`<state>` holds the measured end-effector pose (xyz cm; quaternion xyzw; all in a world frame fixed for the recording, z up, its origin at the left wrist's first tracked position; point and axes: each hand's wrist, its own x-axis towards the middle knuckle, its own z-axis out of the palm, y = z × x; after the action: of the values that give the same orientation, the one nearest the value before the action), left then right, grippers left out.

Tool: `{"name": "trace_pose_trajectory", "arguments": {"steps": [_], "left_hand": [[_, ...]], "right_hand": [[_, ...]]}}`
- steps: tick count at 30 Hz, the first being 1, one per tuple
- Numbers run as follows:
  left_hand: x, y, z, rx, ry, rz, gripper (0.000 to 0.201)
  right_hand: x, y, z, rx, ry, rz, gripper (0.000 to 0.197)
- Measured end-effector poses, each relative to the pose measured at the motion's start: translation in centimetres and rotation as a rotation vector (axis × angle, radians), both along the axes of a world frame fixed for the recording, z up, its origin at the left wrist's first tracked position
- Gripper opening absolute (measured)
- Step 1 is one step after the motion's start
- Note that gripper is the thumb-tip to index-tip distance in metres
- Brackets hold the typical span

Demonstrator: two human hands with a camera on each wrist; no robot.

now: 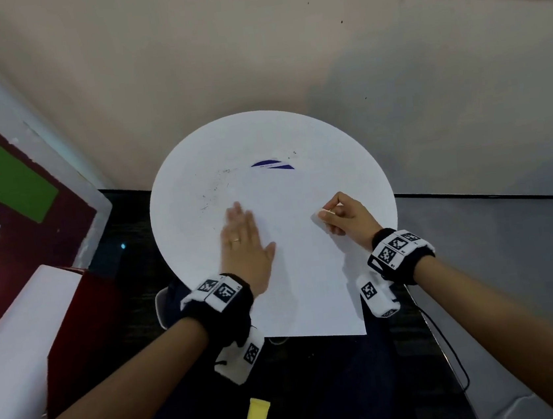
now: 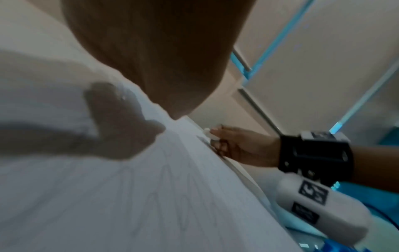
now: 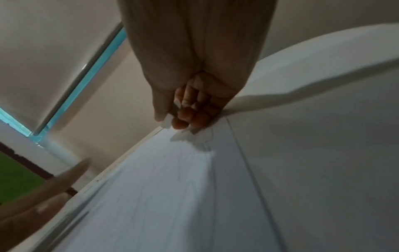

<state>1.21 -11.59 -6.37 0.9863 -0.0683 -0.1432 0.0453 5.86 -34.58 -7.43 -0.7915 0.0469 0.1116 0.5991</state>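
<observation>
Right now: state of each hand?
Left hand: open, pressed flat on the sheet of paper.
Right hand: closed, pinching a small white eraser.

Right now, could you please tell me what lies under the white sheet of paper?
The round white table bears the sheet. A blue-and-white piece peeks out past its far edge; the rest of that piece is covered, so I cannot identify it.
</observation>
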Motion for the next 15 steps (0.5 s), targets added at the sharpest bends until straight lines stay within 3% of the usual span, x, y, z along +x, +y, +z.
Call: {"name": "trace_pose_trajectory", "arguments": {"steps": [2, 4, 7, 11, 15], "left_hand": [[0.6, -1.7, 0.0, -0.117, 0.022, -0.270, 0.076], [1.4, -3.1, -0.4, -0.175, 0.120, -0.400, 0.085], [2.4, -3.6, -1.4, -0.167, 0.177, -0.357, 0.099], [2.5, -3.6, -1.8, -0.188, 0.151, -0.340, 0.109], [2.6, -3.8, -1.9, -0.184, 0.159, -0.318, 0.117]], "right_hand": [[0.0, -0.1, 0.4, -0.015, 0.021, 0.075, 0.018], [-0.1, -0.1, 0.6, -0.064, 0.008, 0.150, 0.022], [-0.7, 0.4, 0.8, -0.242, -0.083, 0.210, 0.027], [-2.4, 0.2, 1.3, -0.295, 0.007, 0.470, 0.026], [-0.8, 0.7, 1.6, -0.404, -0.153, 0.387, 0.023]]}}
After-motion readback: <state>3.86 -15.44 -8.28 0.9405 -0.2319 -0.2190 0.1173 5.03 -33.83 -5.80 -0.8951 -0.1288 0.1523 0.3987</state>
